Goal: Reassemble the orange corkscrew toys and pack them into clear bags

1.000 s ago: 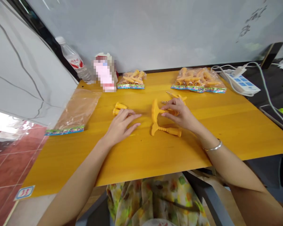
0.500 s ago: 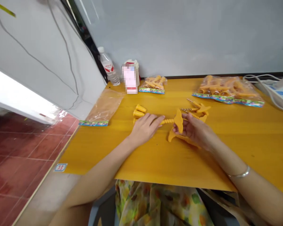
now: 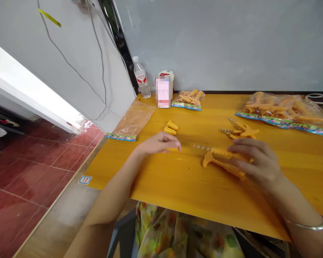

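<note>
# Bench Condition Report

A yellow wood-grain table top (image 3: 118,172) fills the lower middle of the view, with its far edge against a grey wall (image 3: 231,43). A white panel (image 3: 56,75) stands at upper left, above a red tile floor (image 3: 29,168) at lower left. A floral garment (image 3: 185,236) shows below the table's near edge.

Along the far edge, from left to right, stand a plastic water bottle (image 3: 140,77), a blurred carton (image 3: 163,94), a small clear bag of orange parts (image 3: 188,100) and a large clear bag of orange parts (image 3: 284,114). A flat clear bag (image 3: 131,122) lies at the table's left side.

Two orange plastic cones (image 3: 171,128) lie side by side, left of centre. A loose orange T-shaped part with metal screws (image 3: 239,130) lies just below the large bag.

A second orange T-shaped assembly (image 3: 220,159) lies right of centre, partly under the right hand (image 3: 255,163). That hand's fingers curve over it, but motion blur prevents confirming a grip. A silver bangle (image 3: 307,225) circles the right wrist. The left hand (image 3: 158,143) is extended and partly open at centre, low over the table. A small orange piece (image 3: 172,149) shows at its fingertips; any hold on it cannot be determined. A short metal screw (image 3: 201,147) lies between the hands.
</note>
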Demonstrator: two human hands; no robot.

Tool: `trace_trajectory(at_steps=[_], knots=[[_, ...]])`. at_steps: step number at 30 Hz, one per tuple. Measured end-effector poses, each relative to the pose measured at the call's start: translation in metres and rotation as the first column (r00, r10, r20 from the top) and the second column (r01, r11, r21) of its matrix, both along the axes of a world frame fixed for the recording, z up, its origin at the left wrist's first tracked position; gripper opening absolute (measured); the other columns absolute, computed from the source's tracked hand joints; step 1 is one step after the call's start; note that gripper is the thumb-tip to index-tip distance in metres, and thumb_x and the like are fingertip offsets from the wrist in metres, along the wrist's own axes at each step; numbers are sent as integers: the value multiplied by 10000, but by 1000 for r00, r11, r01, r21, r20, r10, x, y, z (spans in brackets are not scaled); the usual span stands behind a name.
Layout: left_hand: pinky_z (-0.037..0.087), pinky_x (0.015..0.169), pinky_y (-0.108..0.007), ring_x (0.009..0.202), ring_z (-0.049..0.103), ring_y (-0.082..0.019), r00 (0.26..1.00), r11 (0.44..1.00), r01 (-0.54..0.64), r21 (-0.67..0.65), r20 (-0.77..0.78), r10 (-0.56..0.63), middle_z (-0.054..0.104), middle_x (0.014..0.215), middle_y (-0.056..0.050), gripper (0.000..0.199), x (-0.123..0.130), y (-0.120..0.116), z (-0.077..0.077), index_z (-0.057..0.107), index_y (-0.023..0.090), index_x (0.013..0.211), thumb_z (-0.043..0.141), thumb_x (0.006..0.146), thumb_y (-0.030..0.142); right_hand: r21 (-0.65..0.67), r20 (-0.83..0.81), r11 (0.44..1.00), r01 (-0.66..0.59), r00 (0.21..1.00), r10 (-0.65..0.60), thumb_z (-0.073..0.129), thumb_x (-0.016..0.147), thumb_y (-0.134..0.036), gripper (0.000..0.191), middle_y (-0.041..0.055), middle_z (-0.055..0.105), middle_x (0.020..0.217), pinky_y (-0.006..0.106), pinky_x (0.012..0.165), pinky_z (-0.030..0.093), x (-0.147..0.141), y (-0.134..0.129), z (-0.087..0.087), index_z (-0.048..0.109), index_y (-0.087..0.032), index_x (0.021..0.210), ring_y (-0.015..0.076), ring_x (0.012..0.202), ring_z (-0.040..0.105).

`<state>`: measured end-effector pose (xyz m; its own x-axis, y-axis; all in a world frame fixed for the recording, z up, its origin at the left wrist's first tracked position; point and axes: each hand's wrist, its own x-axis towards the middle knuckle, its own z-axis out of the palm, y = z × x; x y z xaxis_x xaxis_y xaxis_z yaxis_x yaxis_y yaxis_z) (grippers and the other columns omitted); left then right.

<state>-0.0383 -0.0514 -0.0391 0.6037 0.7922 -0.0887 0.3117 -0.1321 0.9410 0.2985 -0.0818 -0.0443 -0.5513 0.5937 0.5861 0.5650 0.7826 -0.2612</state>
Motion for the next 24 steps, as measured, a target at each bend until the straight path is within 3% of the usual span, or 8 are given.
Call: trace_trajectory(at_steps=[2,4,6,7,10,14,19,24], knots=[[471,618,-254,556,480,-99,943,927,-328,185,117,310,589,639,5,413,-17,12,-4,722,180,931,528,937,546,68,3,979,193,981,-194,526,897,-243,217,91,681,1050,551,958,461,14,9,2,670,-333,761,330,1130,591],[503,748,-283,679,562,-131,803,719,-593,363,204,560,615,707,-11,417,-29,25,-12,697,184,1049,475,966,527,59,14,941,333,942,-334,477,899,-232,213,127,661,1038,553,949,461,23,21,1,663,-311,833,343,1086,588],[509,870,-314,872,628,-168,689,549,-691,471,197,698,684,911,-55,423,-37,36,-23,656,175,1163,446,982,496,-10,54,920,392,919,-391,447,902,-236,212,132,658,1001,533,923,480,28,32,-6,652,-291,913,336,1029,593],[500,935,-335,980,636,-188,661,515,-691,508,155,735,695,1038,-81,416,-39,41,-30,637,168,1199,440,988,468,-53,92,913,405,912,-399,445,900,-238,212,126,661,995,521,912,489,29,36,-11,648,-285,941,331,1019,594],[444,1066,-411,1202,587,-245,635,548,-586,596,-82,768,653,1258,-138,366,-40,49,-48,613,145,1246,456,982,343,-132,257,886,444,879,-402,469,889,-253,212,119,668,1056,494,887,508,28,40,-26,657,-256,987,333,1060,584],[452,1057,-449,1217,590,-289,595,651,-429,626,-347,725,640,1271,-179,387,-33,47,-61,594,117,1299,475,960,264,-136,425,875,465,825,-372,490,914,-397,274,131,650,1092,490,827,528,28,39,-37,675,-220,1011,350,1089,575],[474,1030,-433,1201,604,-286,570,676,-377,634,-417,708,646,1284,-170,395,-29,43,-59,587,137,1312,482,964,293,-88,498,872,481,780,-380,443,931,-559,428,137,656,1070,490,795,533,30,39,-38,684,-217,1019,353,1081,578],[504,961,-391,1094,649,-256,585,680,-408,610,-397,707,688,1199,-138,400,-28,41,-55,591,160,1312,465,979,342,-132,502,849,512,773,-388,457,938,-527,405,123,683,1062,495,821,520,29,38,-31,707,-208,964,348,1058,590]])
